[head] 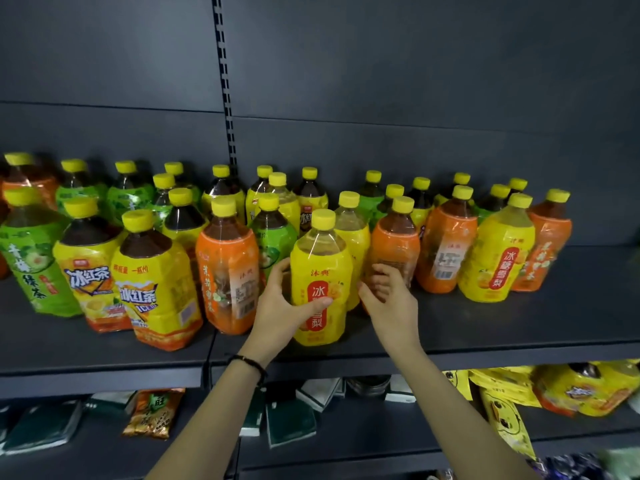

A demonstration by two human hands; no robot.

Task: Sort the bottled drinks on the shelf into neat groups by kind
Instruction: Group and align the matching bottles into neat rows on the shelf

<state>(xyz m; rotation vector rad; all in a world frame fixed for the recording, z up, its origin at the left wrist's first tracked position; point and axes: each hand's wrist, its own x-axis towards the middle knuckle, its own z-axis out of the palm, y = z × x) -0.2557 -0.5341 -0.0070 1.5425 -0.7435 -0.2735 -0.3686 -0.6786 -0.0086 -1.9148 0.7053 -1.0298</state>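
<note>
Fingers and thumb of the left hand curl round the pale yellow-labelled bottle, gripping it by its middle. This bottle stands upright at the near edge of the shelf, about the centre. The right hand is just right of it, its fingers loosely bent in front of an orange bottle standing further back; whether they touch it I cannot tell. Left of the gripped bottle stands another orange-labelled bottle, then two yellow iced-tea bottles with dark liquid and a green bottle at the far left. To the right stands a second pale yellow bottle between orange ones. Mixed yellow-capped bottles crowd the rows behind. A dark band circles the left wrist.
</note>
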